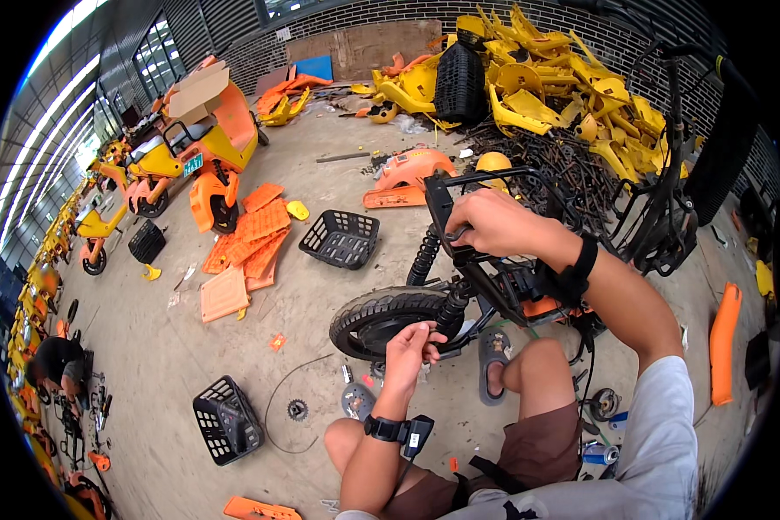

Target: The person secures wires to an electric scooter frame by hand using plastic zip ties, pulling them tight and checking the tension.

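Note:
In front of me stands a stripped scooter with a bare black frame [494, 290] and a rear wheel [368, 319] with a black tyre. My right hand [504, 224] is closed at the top rear end of the frame, its fingers curled round the black metal there. Lower down, beside the wheel, my left hand [410, 348] has its thumb and fingers pinched together. Whatever it may hold is too small to make out. Close to its fingertips is the near shock absorber [451, 312]; the far coil shock absorber [424, 256] rises beyond the wheel.
Black plastic baskets [340, 239] and orange panels [256, 234] lie on the concrete floor. A sprocket [297, 408] and a thin cable [269, 412] lie left of me, cans [600, 453] at right. Yellow panels [537, 87] are heaped behind. Another person [59, 360] works far left.

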A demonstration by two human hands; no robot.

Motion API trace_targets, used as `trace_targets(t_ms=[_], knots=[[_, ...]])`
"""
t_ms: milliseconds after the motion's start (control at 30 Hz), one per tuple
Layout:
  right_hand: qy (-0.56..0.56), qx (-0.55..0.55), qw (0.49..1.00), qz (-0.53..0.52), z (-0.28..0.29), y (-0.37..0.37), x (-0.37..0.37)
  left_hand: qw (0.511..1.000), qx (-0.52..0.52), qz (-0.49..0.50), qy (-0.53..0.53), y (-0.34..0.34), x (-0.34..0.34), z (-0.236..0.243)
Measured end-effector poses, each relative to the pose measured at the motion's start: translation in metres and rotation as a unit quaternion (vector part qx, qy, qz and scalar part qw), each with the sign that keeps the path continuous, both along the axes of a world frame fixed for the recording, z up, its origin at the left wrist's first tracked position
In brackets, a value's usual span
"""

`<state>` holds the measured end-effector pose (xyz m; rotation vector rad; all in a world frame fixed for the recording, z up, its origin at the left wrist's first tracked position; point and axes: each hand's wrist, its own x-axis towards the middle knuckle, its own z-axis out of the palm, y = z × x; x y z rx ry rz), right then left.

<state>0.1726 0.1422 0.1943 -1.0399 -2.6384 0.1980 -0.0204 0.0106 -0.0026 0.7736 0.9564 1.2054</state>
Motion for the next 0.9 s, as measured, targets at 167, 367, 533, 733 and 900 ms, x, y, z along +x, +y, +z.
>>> trace_targets(t_ms=[167, 367, 533, 733, 900], knots=[[-0.030, -0.034, 0.996, -0.075, 0.018, -0.015, -0.012, 1.000, 0.001, 0.000, 0.005, -0.001, -0.003, -0.002], [0.001, 0.023, 1.000, -0.004, 0.014, -0.005, -0.005, 1.000, 0.012, 0.003, -0.014, 0.001, -0.003, -0.006], [0.165, -0.102, 0.981, -0.012, 0.024, -0.020, -0.011, 0.999, 0.008, 0.007, -0.033, -0.002, -0.006, 0.002], [0.483, -0.444, 0.747, -0.105, -0.037, -0.126, -0.011, 0.986, 0.072, -0.021, -0.147, -0.012, -0.017, 0.016], [0.619, -0.486, 0.609, -0.103, -0.131, -0.144, -0.022, 0.981, 0.138, 0.006, -0.135, -0.021, -0.014, 0.021]])
